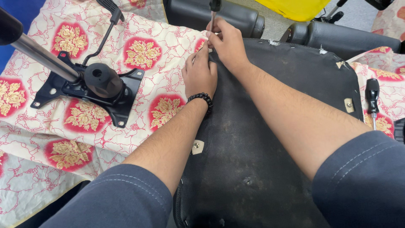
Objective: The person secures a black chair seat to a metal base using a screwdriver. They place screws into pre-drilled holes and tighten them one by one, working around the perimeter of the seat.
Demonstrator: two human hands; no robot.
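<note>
A black upturned chair seat (270, 139) lies in front of me, its fabric underside facing up. My right hand (228, 44) is closed around the metal shaft of a screwdriver (214, 12) that stands upright at the seat's far left corner. My left hand (199, 74), with a black bead bracelet on the wrist, presses flat on the seat's edge just beside that corner. The screwdriver's tip is hidden behind my fingers.
A black chair tilt plate with a lever and chrome gas cylinder (90, 82) rests on the floral cloth (143, 55) to the left. A second screwdriver (372, 99) lies at the right. Black armrests (337, 36) and a yellow object (295, 8) sit behind.
</note>
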